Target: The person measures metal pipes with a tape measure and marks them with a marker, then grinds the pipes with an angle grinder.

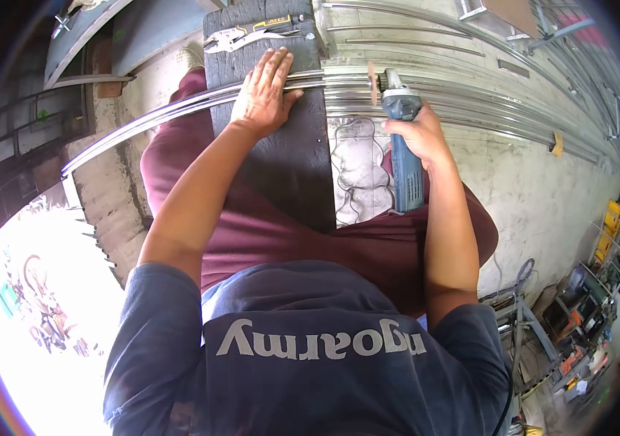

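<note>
Across a dark wooden board lie shiny metal tubes, which reach out past its left edge. My left hand rests on the tubes over the board, fingers stretched out and pressing from above. My right hand is wrapped round a blue angle grinder, held upright right of the board. The grinder's thin disc, seen edge-on, is at the tubes just past the board's right edge; whether it touches them is unclear. Locking pliers and a yellow-black tool lie at the board's far end.
More long metal tubes lie on the concrete floor at the right. A yellow level-like tool and a cluttered rack of tools are farther right. At the left stand a metal frame and a bicycle in bright light.
</note>
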{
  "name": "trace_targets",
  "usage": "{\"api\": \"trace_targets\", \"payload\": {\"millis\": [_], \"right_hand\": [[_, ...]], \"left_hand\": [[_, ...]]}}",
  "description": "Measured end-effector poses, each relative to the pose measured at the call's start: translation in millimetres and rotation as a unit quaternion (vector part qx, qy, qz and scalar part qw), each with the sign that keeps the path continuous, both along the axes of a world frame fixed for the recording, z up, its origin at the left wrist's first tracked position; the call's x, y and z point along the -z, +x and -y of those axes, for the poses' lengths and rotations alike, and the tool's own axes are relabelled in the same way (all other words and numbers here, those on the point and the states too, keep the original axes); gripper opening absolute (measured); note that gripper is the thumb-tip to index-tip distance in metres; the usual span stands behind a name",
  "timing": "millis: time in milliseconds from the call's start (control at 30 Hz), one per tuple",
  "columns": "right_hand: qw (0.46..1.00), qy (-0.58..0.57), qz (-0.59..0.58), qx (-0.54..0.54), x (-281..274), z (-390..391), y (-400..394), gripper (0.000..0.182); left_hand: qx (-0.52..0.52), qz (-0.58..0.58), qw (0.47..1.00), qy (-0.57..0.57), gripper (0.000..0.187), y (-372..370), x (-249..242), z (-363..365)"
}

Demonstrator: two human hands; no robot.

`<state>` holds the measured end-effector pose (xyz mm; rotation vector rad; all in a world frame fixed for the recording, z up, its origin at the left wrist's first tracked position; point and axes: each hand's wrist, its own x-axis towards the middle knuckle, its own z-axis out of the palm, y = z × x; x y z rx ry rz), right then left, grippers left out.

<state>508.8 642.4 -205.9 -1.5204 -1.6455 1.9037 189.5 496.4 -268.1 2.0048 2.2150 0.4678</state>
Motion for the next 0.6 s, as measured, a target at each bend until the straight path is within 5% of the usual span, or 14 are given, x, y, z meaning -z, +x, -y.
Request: {"api": "trace_targets", "payload": {"millis": [200, 367, 600], "right_hand": [[0.969, 0.170, 0.118, -0.137, -1.8, 12.7, 4.7, 0.061], [0.944, 0.131, 0.241, -0.184, -24.1, 27.7, -8.7, 0.062], [0.928, 0.176, 0.239, -0.224, -14.4, 40.9, -29.5, 0.071]], "left_hand": [[-0.004, -0.039, 0.994, -0.100, 0.087, 33.9, -10.1, 42.4], [0.003, -0.035, 0.987, -0.154, 0.089, 65.9, -35.7, 86.0], [-0.014, -0.023, 0.983, -0.182, 0.089, 74.4, -57.3, 81.5]]}}
